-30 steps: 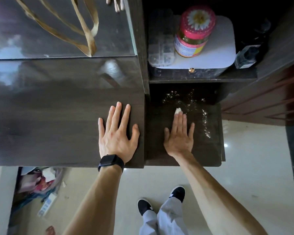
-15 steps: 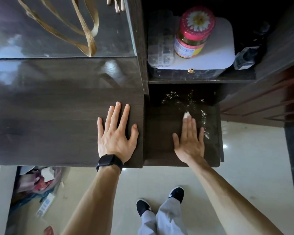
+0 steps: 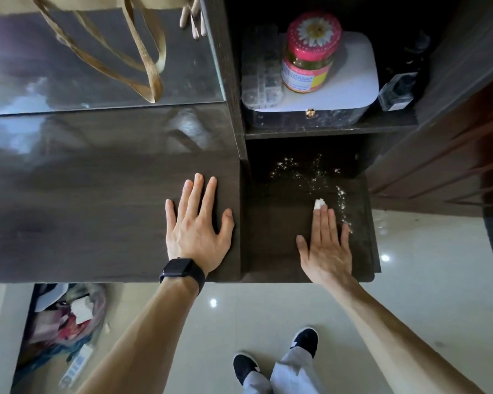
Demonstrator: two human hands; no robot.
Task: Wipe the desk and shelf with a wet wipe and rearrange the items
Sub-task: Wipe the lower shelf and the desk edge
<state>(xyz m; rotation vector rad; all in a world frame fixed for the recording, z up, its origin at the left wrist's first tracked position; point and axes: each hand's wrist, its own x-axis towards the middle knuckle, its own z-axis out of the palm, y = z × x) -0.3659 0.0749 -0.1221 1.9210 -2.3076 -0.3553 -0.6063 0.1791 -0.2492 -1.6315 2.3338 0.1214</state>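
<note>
Worktop (image 3: 83,209): dark, glossy wood grain, running left from the left fingers.

Shelf (image 3: 271,251): the same dark wood, set lower, under the right fingers.

Box (image 3: 359,81): white lid, on the upper shelf well ahead of the right fingers.

Strap (image 3: 143,66): tan loops lying far ahead of the left fingers.

Left hand (image 3: 197,231): we record it flat on the worktop by the right edge, fingers spread and straight, released, grasping nothing.

Right hand (image 3: 328,251): palm down on the shelf, fingers straight and close together, uncurled, pressing on the wipe.

Jar (image 3: 310,52): pink lid, upright on the box.

Watch (image 3: 182,270): black, on the left wrist.

Wipe (image 3: 319,203): white; we see only its end, poking out past the right fingertips.

Specks (image 3: 310,172): white, scattered ahead and right of those fingers.
</note>
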